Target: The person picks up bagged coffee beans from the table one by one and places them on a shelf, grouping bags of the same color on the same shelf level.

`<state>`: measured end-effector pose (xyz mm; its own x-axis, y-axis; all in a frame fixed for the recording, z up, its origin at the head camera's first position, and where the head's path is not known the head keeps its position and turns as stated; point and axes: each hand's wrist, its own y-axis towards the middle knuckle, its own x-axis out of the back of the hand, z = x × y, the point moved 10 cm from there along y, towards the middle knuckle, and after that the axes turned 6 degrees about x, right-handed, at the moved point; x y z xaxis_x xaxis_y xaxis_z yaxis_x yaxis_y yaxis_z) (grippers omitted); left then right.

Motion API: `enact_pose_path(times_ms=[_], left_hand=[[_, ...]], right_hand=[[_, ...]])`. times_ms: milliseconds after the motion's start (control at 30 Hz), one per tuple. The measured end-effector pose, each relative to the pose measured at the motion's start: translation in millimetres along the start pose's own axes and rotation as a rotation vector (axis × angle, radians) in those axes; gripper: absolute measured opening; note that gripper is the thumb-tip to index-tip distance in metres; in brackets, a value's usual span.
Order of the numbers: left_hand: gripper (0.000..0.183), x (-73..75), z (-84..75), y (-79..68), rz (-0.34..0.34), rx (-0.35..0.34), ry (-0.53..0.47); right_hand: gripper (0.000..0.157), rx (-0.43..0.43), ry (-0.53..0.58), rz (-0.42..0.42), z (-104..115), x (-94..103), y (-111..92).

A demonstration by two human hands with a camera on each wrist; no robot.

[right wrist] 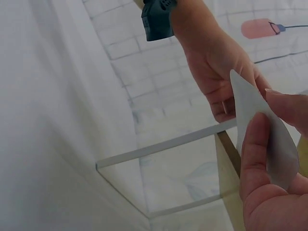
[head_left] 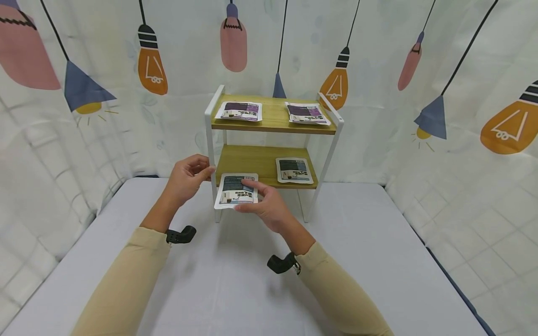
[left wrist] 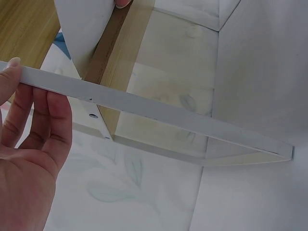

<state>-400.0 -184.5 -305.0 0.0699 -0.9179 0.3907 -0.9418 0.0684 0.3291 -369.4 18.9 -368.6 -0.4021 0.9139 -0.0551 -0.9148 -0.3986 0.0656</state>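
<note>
A small two-tier shelf rack point(head_left: 248, 158) with wooden boards and a white frame stands on the table. My left hand point(head_left: 187, 179) holds its front left post point(left wrist: 168, 115), thumb on one side and fingers on the other in the left wrist view. My right hand point(head_left: 273, 210) pinches a flat white pouch point(head_left: 229, 189) with a dark label, thumb below and fingers over its right side. That pouch is at the front left of the lower shelf, overlapping its edge; whether it touches the board I cannot tell. In the right wrist view the pouch's plain back point(right wrist: 269, 139) shows, slightly bent.
A matching dark-labelled pouch point(head_left: 294, 170) lies at the right of the lower shelf. Two purple-labelled pouches, one left point(head_left: 239, 111) and one right point(head_left: 308, 114), lie on the upper shelf. The white-covered table point(head_left: 235, 289) is bounded by patterned curtains point(head_left: 185, 126).
</note>
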Motion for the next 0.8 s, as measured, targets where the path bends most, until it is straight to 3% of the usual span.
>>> enact_pose_path(times_ms=[800], left_hand=[[0.028,0.0,1.1,1.0,-0.004,-0.006,-0.003]], right_hand=[[0.074,0.026,0.028,0.011,1.7,-0.7,4.1]])
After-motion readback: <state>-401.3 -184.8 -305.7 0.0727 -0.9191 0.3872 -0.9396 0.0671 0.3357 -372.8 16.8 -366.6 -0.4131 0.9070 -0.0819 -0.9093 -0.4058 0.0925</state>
